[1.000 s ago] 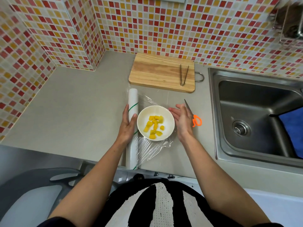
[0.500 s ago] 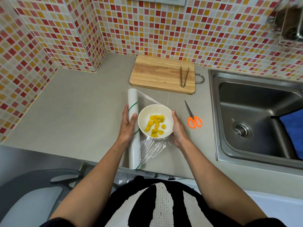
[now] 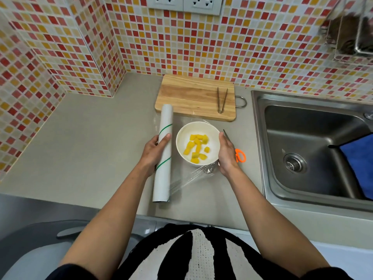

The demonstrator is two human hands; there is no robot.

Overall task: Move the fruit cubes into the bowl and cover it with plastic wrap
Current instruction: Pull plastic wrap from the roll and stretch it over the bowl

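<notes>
A white bowl [image 3: 182, 136] holding several yellow fruit cubes [image 3: 196, 147] stands on the grey counter. A sheet of clear plastic wrap [image 3: 193, 175] is stretched from the white roll [image 3: 164, 150] across the bowl and bunches at its near right side. My left hand [image 3: 154, 152] is wrapped around the roll, just left of the bowl. My right hand [image 3: 227, 156] lies flat against the bowl's right side, pressing the wrap to it.
A wooden cutting board [image 3: 191, 97] with metal tongs [image 3: 221, 100] lies behind the bowl. Orange-handled scissors [image 3: 240, 155] rest right of my right hand. A steel sink [image 3: 314, 146] with a blue cloth [image 3: 359, 162] is at the right. Tiled walls stand behind and left.
My left hand has shifted from resting beside the bowl to gripping the roll. My right hand came in from near the scissors to the bowl's right side and stays there.
</notes>
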